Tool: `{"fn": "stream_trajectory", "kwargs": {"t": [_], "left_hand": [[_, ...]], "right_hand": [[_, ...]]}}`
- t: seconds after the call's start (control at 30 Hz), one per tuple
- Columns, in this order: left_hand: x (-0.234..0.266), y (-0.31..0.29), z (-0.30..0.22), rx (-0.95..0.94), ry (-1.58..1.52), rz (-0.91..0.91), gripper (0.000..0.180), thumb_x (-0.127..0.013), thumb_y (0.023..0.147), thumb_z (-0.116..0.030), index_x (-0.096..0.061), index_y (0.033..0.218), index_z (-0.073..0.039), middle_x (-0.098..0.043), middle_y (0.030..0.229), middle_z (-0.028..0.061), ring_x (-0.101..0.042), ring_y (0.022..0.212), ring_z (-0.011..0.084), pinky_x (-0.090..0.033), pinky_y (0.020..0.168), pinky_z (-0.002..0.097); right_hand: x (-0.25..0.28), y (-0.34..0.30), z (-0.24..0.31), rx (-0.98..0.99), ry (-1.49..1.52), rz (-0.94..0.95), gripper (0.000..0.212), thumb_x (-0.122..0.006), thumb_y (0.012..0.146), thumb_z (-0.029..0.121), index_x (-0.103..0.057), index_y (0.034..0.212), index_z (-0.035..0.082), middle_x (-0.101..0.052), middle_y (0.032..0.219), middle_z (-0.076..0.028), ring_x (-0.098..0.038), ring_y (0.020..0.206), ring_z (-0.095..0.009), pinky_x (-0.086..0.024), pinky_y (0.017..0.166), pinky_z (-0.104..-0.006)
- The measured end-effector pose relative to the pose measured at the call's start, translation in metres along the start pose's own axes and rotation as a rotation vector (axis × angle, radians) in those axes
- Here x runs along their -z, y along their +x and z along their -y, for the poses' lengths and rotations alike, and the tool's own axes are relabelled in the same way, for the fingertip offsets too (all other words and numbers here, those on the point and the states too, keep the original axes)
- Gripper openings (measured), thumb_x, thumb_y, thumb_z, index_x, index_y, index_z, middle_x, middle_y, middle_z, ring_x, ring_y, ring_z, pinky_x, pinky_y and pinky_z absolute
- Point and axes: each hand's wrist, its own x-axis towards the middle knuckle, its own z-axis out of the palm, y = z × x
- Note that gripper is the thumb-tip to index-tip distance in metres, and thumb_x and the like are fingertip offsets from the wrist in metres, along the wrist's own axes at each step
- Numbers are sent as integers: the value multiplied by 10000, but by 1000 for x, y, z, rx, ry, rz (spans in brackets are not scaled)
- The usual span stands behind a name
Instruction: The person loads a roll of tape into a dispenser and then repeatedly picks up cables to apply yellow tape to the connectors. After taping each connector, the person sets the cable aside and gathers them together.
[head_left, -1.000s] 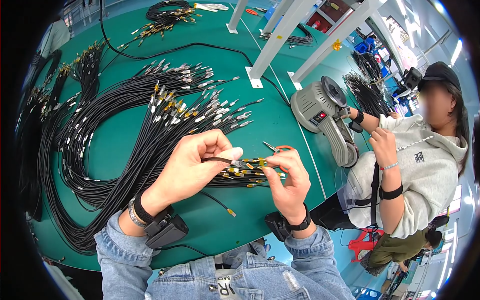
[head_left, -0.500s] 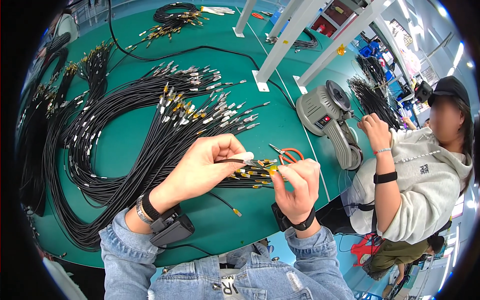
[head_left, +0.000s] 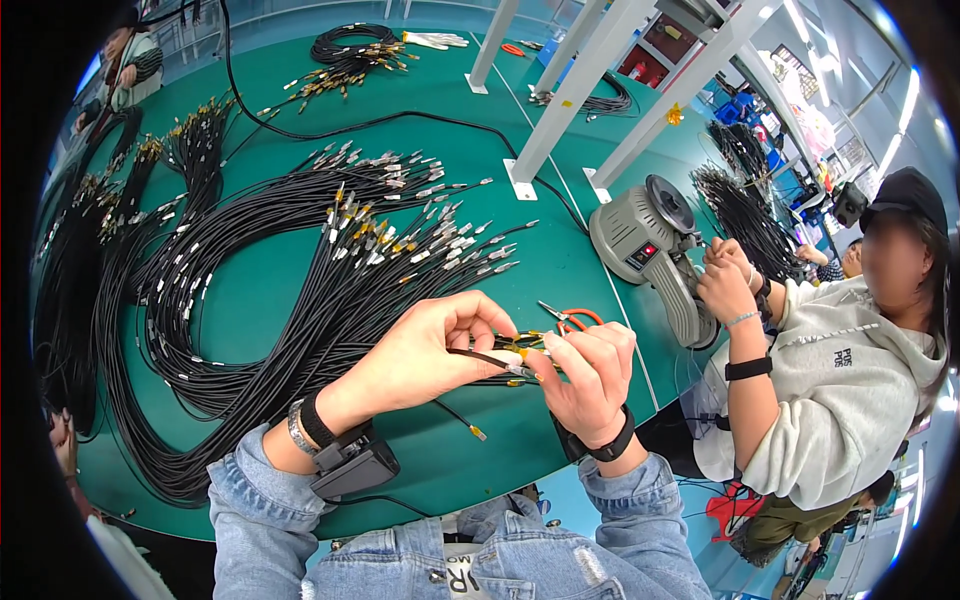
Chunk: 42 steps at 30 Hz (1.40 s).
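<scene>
My left hand pinches a thin black cable just behind its end, thumb below and curled fingers above. The thumb and fingers of my right hand close on the metal connector tip of the same cable; the fingertips partly hide it. Behind both hands lie more cable ends with yellow and silver tips. Orange-handled pliers rest on the green table just beyond my right hand. A large looped bundle of black cables with silver and yellow connectors spreads out left of my hands.
A grey machine with a round black top stands at the right, where a person in a light hoodie works with both hands. White metal posts rise at the back. More cable bundles and white gloves lie on the green table.
My hands have come closer together, and the cable end has dropped slightly between them. My left hand has shifted right. The co-worker's second hand has come into view beside the machine.
</scene>
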Motion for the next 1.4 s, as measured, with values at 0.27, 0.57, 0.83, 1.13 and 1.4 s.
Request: {"fn": "stream_trajectory", "kwargs": {"t": [0.27,0.57,0.83,1.13,1.4], "left_hand": [[-2,1,1,18,-65,-44,201,-715,826,-92,-596,965,-7,-569,758,-31,-552,710,26,-474,662,183],[-3,2,6,23,19,-114,132,-701,823,-89,-609,869,-6,-587,719,-39,-487,610,-11,-401,528,157],[1,1,7,40,103,-73,119,-663,868,-97,-597,844,-2,-590,737,-28,-520,663,11,-427,593,177],[0,0,6,-33,138,-172,115,-651,873,-103,-605,827,-8,-562,707,-47,-454,615,-3,-363,539,172],[-4,-1,1,-49,85,-128,99,-646,871,-101,-616,853,-9,-573,731,-39,-481,640,6,-382,562,171]], "right_hand": [[-6,-4,1,-71,15,-44,394,-791,696,108,-619,1051,94,-584,878,-5,-528,769,-183,-423,726,-364],[-5,0,-1,63,-33,-47,355,-771,710,111,-632,1035,79,-582,877,-4,-538,770,-164,-419,710,-341],[-2,4,0,128,-7,21,375,-799,675,112,-629,1007,77,-592,870,-17,-532,754,-186,-423,701,-353],[-3,-1,0,113,-16,19,275,-642,741,102,-644,1013,59,-593,880,-20,-545,767,-161,-417,706,-335],[-1,-11,10,-477,455,94,204,-662,813,70,-632,1012,36,-580,877,-51,-555,797,-179,-432,738,-328]]}}
